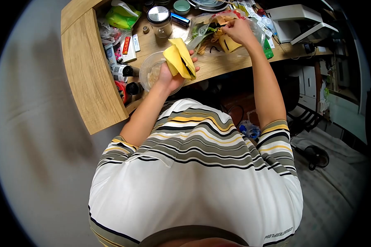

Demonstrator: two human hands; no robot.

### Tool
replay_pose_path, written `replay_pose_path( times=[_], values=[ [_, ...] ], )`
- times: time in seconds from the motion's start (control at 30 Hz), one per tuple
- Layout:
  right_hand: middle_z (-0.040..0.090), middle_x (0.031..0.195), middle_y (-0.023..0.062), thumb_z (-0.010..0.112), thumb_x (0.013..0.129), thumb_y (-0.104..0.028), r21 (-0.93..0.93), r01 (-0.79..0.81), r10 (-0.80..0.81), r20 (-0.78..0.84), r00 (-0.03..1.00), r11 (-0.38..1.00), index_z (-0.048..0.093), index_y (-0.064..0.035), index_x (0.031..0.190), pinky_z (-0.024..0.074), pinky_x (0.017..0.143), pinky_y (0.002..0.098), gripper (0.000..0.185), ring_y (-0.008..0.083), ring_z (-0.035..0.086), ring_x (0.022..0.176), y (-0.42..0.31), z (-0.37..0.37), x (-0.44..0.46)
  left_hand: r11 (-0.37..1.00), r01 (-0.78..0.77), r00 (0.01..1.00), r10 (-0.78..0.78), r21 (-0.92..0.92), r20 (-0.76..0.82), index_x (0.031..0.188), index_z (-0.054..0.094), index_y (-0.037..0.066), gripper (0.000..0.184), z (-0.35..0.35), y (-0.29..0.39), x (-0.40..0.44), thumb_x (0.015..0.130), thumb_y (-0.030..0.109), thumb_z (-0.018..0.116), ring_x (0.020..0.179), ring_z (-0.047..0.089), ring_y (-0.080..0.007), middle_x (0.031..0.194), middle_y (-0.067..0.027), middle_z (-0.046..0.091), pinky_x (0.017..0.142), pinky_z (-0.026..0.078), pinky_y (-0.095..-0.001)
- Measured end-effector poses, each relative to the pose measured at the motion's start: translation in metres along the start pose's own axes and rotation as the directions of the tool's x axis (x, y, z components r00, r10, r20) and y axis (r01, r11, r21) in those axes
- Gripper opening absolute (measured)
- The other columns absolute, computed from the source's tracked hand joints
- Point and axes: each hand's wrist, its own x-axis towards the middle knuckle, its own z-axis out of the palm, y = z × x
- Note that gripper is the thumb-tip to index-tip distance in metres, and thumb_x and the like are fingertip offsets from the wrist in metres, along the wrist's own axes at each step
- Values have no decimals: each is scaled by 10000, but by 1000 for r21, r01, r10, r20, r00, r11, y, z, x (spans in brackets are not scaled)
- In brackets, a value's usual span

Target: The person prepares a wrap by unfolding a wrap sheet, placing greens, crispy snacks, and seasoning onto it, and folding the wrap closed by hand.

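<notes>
Folded yellow sheet: upper centre, long axis slanting down-right, held in partly curled left hand. Right hand: above-right of it, at clear bag, fingers bent; hold cannot be told.

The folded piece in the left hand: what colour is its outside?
The folded piece is yellow outside, clearest in the head view.

Folded piece yellow, black; shirt white, striped grey, black, yellow; desk brown, wood-grained
</notes>
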Motion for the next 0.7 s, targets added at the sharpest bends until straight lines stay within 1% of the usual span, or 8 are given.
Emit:
replay_pose_path(
  times=[0.2, 0.27, 0.33, 0.4, 0.5, 0.53, 0.6, 0.7],
  values=[
    [627, 646, 155, 658, 735, -302, -42, -14, 15, 28, 1000, 999, 645, 11, 723, 501, 653, 362, 314, 276, 620, 632, -10, -15, -20, 1000, -4, 1000, 4, 14, 6, 1358, 423, 99, 463, 8, -1, -2, 995, 351, 285, 1131, 545, -310, 1321, -126, 507, 958, 455, -563],
    [633, 651, 162, 655, 734, -304, 33, -52, 53, -20, 998, 998, 646, 27, 741, 502, 650, 367, 330, 290, 625, 637, -18, -19, -36, 1000, -13, 1000, 13, 17, 5, 1359, 422, 100, 465, 14, 2, -4, 995, 357, 288, 1142, 540, -312, 1328, -124, 503, 961, 454, -564],
    [640, 658, 167, 643, 747, -275, 27, -13, 14, -36, 999, 1000, 650, 31, 756, 504, 646, 354, 307, 277, 633, 637, -20, -21, -49, 1000, -22, 999, 22, 11, 49, 1354, 425, 83, 481, 20, 4, -5, 989, 372, 305, 1167, 526, -316, 1337, -117, 497, 963, 453, -564],
    [607, 609, 59, 640, 795, -242, 52, 79, -72, -121, 990, 996, 647, 35, 795, 453, 561, 279, 277, 136, 541, 538, -25, -24, -67, 1000, -17, 998, 16, 6, 65, 1371, 413, 113, 483, 18, 3, -3, 985, 396, 349, 1188, 517, -312, 1361, -123, 476, 972, 447, -562],
    [622, 634, 55, 655, 799, -199, 90, 111, -93, -188, 978, 990, 658, 33, 834, 461, 577, 265, 234, 114, 553, 561, -25, -26, -79, 999, -13, 994, 9, 36, 108, 1393, 395, 148, 498, 17, 3, 2, 979, 425, 397, 1204, 513, -307, 1370, -126, 466, 981, 444, -554],
    [622, 634, 55, 655, 799, -199, 87, 114, -96, -190, 977, 990, 658, 33, 834, 461, 577, 265, 234, 114, 553, 561, -24, -28, -83, 997, -13, 991, 4, 71, 136, 1398, 389, 154, 504, 17, 3, 4, 977, 430, 402, 1199, 517, -305, 1354, -124, 477, 980, 446, -548],
    [667, 689, 111, 662, 800, -207, 127, 128, -97, -222, 970, 984, 663, 29, 873, 498, 616, 302, 247, 179, 627, 604, -23, -31, -91, 997, -25, 988, 14, 71, 152, 1402, 384, 159, 502, 17, 1, 8, 976, 424, 402, 1191, 523, -305, 1327, -122, 494, 980, 447, -544],
    [675, 705, 105, 666, 805, -161, 160, 206, -162, -252, 954, 965, 660, 25, 895, 495, 601, 280, 207, 161, 627, 599, -20, -31, -104, 1000, -16, 972, 12, 16, 234, 1410, 374, 166, 499, 11, -7, 19, 975, 411, 404, 1172, 534, -306, 1279, -119, 522, 978, 450, -538]
  ],
)
